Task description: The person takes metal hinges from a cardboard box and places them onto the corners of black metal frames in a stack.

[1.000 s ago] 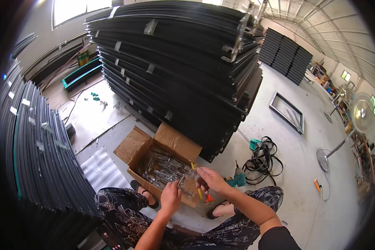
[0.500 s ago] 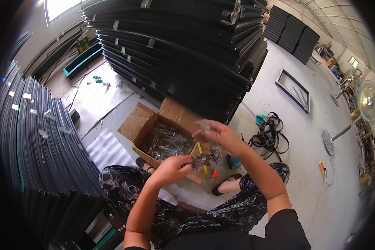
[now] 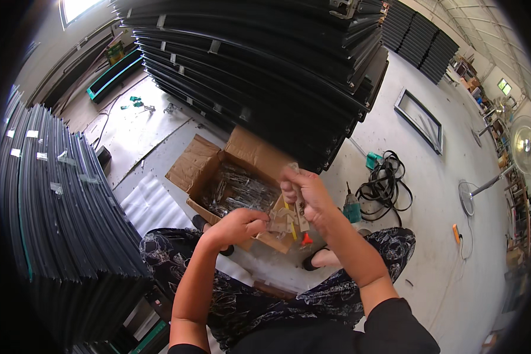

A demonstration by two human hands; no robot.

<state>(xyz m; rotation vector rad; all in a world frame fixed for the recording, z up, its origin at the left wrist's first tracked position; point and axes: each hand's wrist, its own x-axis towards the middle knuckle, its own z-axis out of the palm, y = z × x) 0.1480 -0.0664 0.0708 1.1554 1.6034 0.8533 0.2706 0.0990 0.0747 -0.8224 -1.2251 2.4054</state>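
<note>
- the person sits low on the concrete floor point(image 3: 436, 194), knees apart, with an open cardboard box point(image 3: 218, 171) just beyond the knees; the box is full of clear plastic packets of small metal parts point(image 3: 239, 192).
- the right hand point(image 3: 305, 194) is raised over the near right corner of the box, fingers closed around a clear packet point(image 3: 292, 171) at its top end; pale flat pieces point(image 3: 286, 219) hang below the palm, with a yellow strip and a small red bit just under them.
- the left hand point(image 3: 236, 227) sits a little lower and to the left, its fingers pinched on the near edge of those same pale pieces, so both hands meet on the one bundle.
- judged from this, the step in hand is separating or opening a packet taken from the box; the contents are too small and blurred to name.
- the next move would call for a steady hold with the right hand while the left pulls or peels, kept over the box so loose pieces fall back in.
- around them: a tall stack of black frames point(image 3: 265, 71) behind the box, more black frames point(image 3: 59, 212) standing at left, a coil of black cable point(image 3: 386, 183) and a teal power drill point(image 3: 353, 207) at right.
</note>
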